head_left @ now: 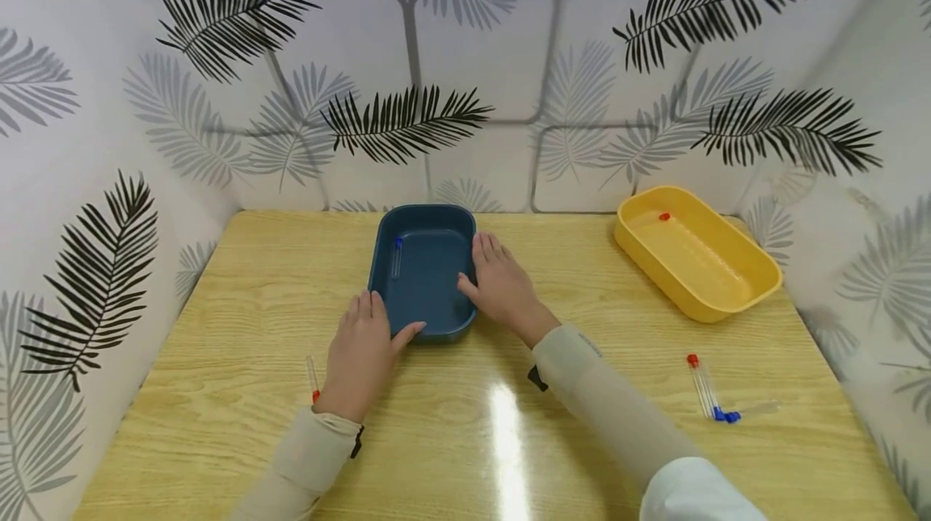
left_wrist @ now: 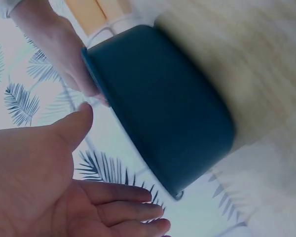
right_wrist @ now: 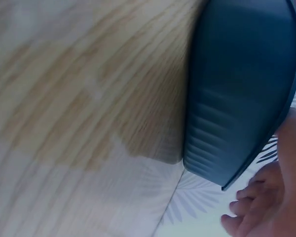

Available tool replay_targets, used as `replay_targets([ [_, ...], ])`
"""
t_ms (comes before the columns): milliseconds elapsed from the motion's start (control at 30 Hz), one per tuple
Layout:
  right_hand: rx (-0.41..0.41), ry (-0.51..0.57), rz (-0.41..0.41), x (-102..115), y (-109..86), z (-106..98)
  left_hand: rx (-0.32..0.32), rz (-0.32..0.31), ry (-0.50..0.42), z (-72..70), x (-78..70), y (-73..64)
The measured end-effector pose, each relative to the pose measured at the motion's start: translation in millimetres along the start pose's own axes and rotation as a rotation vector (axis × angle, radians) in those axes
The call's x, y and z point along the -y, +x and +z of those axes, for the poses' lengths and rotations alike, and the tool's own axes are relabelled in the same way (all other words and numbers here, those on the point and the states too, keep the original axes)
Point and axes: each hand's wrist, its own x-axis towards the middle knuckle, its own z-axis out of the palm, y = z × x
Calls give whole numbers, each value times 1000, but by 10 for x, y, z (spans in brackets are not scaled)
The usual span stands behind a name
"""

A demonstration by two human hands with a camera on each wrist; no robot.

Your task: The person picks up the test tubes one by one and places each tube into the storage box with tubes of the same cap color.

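A dark blue rectangular basin (head_left: 432,295) stands on the wooden table, with a blue-capped clear tube (head_left: 397,258) lying inside at its left. At the basin's near left corner is my left hand (head_left: 361,347), fingers straight and thumb stretched toward the near rim. The left wrist view shows that hand's palm (left_wrist: 34,173) beside the basin's outer wall (left_wrist: 158,103), holding nothing. My right hand (head_left: 503,279) lies along the right rim, its thumb over the edge and fingers extended. In the right wrist view, its fingers (right_wrist: 256,197) show past the basin's rim.
A yellow basin (head_left: 694,254) with a small red-topped item (head_left: 664,216) in it stands at the back right. Several clear tubes (head_left: 704,390) with red and blue caps lie in front of it. Left of my left wrist lies a red-capped tube (head_left: 313,376). A patterned wall backs the table.
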Motion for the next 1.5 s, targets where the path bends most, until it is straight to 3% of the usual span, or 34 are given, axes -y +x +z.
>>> replay_targets([
  [133,-42,20,-29,-91,-70,-117,-18,43,0,-76,13,86],
  [400,-168,81,9,-637,-255,-505,103,100,-127,-233,-225,342],
  [567,-197,58,63,-1153,-439,-766,83,217,-135,-323,-541,580],
  [767,-218,26,165,-1774,-744,-1109,12,371,-98,-419,-989,835],
  [833,-204,29,199,-1955,-832,-1209,54,408,-101,-444,-1135,892],
  [933,-165,53,259,-2211,-954,-1320,166,444,-124,-461,-1359,972],
  [1033,-121,63,320,-2447,-1083,-1381,241,470,-138,-405,-1594,1049],
  [1200,-73,69,398,-2718,-1269,-1375,279,502,-142,-183,-2016,1135],
  [1333,-24,79,447,-2924,-1417,-1325,312,557,-148,81,-2396,1171],
  [1500,25,95,458,-3080,-1517,-1249,409,587,-98,494,-2789,1191],
])
